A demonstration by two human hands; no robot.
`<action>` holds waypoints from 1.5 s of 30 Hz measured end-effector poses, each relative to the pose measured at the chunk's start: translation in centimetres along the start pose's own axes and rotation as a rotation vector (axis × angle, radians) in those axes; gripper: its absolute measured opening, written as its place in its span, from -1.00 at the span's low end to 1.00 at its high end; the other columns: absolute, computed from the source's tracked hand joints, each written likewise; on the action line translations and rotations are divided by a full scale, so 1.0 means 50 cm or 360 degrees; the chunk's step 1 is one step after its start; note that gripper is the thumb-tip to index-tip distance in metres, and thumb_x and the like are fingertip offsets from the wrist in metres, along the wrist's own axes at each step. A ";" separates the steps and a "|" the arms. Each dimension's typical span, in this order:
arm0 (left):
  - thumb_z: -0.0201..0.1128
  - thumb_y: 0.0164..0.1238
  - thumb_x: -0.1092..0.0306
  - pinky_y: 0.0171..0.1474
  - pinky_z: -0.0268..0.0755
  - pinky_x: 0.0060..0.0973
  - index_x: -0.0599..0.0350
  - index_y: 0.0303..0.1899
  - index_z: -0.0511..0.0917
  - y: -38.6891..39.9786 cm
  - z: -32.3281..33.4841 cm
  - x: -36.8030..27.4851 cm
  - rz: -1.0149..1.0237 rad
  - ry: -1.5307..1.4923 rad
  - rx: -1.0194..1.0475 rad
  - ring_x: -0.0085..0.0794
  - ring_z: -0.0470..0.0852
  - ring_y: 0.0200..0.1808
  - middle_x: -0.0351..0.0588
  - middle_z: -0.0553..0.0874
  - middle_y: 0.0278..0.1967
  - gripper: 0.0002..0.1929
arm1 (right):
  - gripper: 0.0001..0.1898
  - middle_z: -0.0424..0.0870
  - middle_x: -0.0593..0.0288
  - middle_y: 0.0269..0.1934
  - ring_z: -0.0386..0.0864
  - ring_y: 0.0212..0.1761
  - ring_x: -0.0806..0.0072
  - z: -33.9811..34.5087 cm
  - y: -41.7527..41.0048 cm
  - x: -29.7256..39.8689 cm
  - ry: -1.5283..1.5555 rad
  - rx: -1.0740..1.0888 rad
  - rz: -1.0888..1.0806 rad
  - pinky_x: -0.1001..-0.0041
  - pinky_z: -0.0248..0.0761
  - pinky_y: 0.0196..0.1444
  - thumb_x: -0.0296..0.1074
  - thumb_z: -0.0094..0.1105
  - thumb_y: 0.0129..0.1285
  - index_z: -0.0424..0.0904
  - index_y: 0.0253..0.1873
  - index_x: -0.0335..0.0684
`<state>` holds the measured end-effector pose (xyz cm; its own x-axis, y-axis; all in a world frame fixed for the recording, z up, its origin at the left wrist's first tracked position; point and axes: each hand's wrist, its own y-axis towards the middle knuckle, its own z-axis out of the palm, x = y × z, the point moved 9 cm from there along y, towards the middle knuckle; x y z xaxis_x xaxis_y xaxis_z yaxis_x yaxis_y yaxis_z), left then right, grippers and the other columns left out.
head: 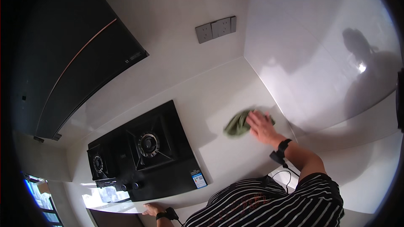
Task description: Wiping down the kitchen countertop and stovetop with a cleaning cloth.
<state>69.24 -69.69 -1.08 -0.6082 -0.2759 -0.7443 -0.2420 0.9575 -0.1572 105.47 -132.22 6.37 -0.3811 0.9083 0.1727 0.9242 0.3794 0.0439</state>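
Observation:
My right hand (261,128) presses a green cloth (238,125) against the white countertop (217,101), between the gas hob and the side wall. The cloth is bunched and slightly blurred, and part of it lies under my fingers. Near the counter's front edge, my left hand (152,209) rests below the hob with nothing visible in it. Both wrists carry black straps with small devices and cables.
A black two-burner gas hob (126,164) with a label at its corner is set in the counter. Above it at the left is a dark range hood (82,53). Grey wall sockets (216,29) are on the back wall; a glossy side wall (303,56) rises at the right.

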 end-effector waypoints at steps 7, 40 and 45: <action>-0.09 0.49 -0.06 0.19 0.42 0.03 0.13 0.46 -0.12 -0.031 0.010 -0.026 0.0080 -0.0100 -0.0026 0.19 0.55 0.12 0.38 0.47 0.19 -0.29 | -0.38 -0.06 0.03 0.54 -0.15 0.57 -0.01 0.025 0.191 -0.149 0.0047 -0.0162 0.0831 -0.31 -0.32 0.41 0.12 -0.23 0.45 0.09 0.51 0.00; -0.11 0.48 -0.03 0.17 0.45 -0.05 0.19 0.47 -0.13 -0.017 0.005 -0.014 0.0064 -0.0055 -0.0013 0.21 0.56 0.11 0.42 0.46 0.19 -0.27 | -0.42 0.16 0.23 0.48 -0.02 0.55 0.13 0.108 0.311 0.369 -0.0010 -0.0072 -0.0994 -0.31 -0.19 0.40 0.05 0.04 0.29 0.33 0.40 0.11; -0.09 0.48 -0.04 0.18 0.45 -0.04 0.21 0.46 -0.13 -0.019 0.008 -0.020 0.0059 -0.0047 0.0052 0.19 0.55 0.13 0.42 0.44 0.21 -0.26 | -0.43 0.14 0.26 0.49 -0.10 0.58 0.19 0.090 -0.040 0.369 0.0304 0.0418 -0.1591 -0.21 -0.43 0.48 0.17 -0.08 0.38 0.25 0.42 0.14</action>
<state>70.39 -70.27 -0.44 -0.5934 -0.2381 -0.7689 -0.1945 0.9694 -0.1500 96.50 -115.44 5.07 -0.9359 0.1263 0.3289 0.1479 0.9881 0.0413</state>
